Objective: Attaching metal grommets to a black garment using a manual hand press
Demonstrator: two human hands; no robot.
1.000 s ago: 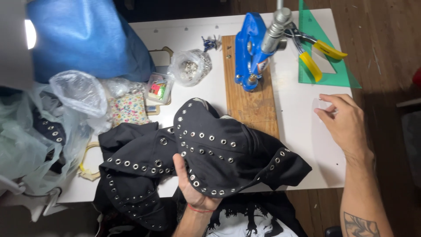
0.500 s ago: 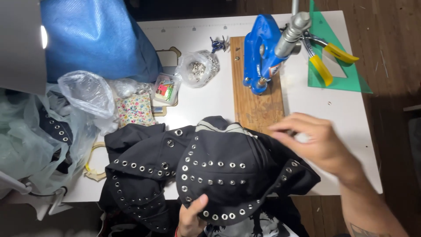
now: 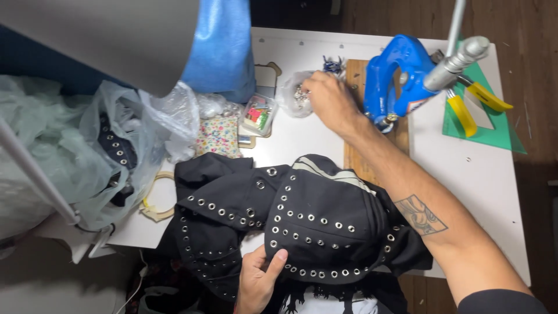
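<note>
Your left hand grips lower edge of black fabric garment studded with rows of silver eyelets, thumb on top; garment lies at near edge of white table; your right hand reaches across it, fingers curled into small clear plastic bag of metal eyelets, whether pinching any you cannot tell; bag sits just beside blue hand press on wooden board; yellow-handled pliers on green mat at right.

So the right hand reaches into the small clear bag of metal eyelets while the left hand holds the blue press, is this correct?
Not quite. In the head view the left hand holds the black studded garment, not the blue press. The right hand is indeed at the small clear bag of metal eyelets.
</note>
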